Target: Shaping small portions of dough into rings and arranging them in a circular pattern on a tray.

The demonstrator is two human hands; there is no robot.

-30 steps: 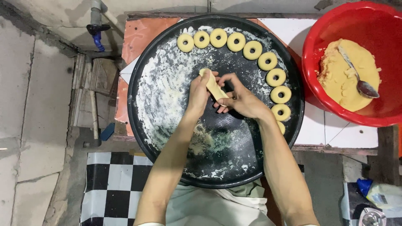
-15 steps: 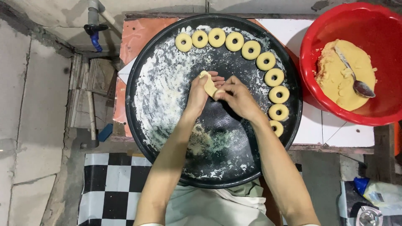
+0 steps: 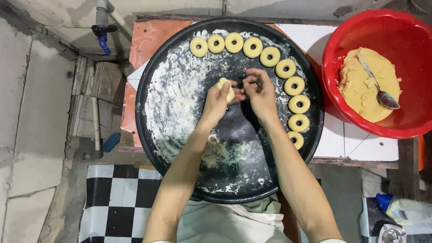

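The left hand (image 3: 217, 101) curls its fingers around a small dough piece (image 3: 226, 87), pinching it just above the tray (image 3: 180, 58). The right hand (image 3: 261, 94) meets it, fingertips bent inward and touching the dough's edge. Around them lies scattered flour (image 3: 173, 103) on the black tray. Ten dough rings (image 3: 270, 56) arc along the far and right rim. Beside it, a red bowl (image 3: 405, 31) holds dough (image 3: 360, 85) and a spoon (image 3: 380, 92).

Dough piece (image 3: 226, 88): mostly covered by left hand (image 3: 217, 101); full shape not determinable.
Lowest dough ring (image 3: 295, 139): partly covered by right forearm.
Red bowl (image 3: 333, 54): right side cut off by frame edge.
Spoon (image 3: 381, 92): handle tip sunk in dough.
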